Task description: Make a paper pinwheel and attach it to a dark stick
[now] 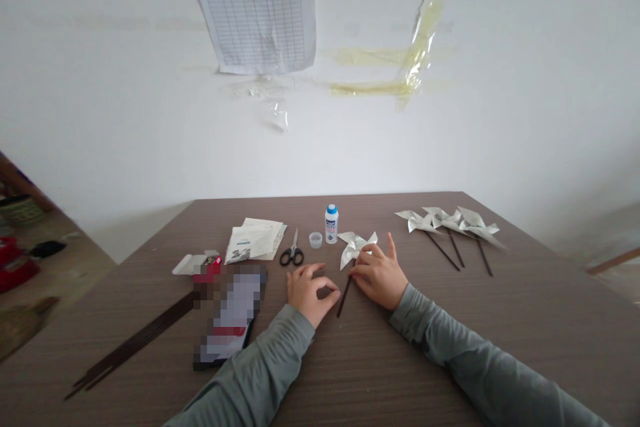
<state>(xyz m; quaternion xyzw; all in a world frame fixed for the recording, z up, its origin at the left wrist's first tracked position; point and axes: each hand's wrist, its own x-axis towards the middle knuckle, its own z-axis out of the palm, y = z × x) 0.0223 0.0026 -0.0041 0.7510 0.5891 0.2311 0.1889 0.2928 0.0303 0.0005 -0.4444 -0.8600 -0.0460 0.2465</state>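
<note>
A pinwheel of folded printed paper (pixel 349 255) lies on the table in front of me, its thin dark stick (pixel 342 305) slanting toward me. My right hand (pixel 383 277) is closed on the stick just below the paper blades, with one finger raised. Close by on the left, my left hand (pixel 311 295) makes a ring, thumb and forefinger tips together beside the stick. Whether anything small sits between those tips is hidden. Behind the pinwheel stand a white glue bottle with a blue cap (pixel 331 225) and a small clear plastic cup (pixel 315 240).
Black-handled scissors (pixel 291 256) and paper pieces (pixel 254 240) lie left of the cup. Nearer me are a small red box (pixel 207 268), a phone (pixel 231 317) and a bundle of dark sticks (pixel 135 340). Several finished pinwheels (pixel 447 220) rest at right. A wall (pixel 360 153) backs the table.
</note>
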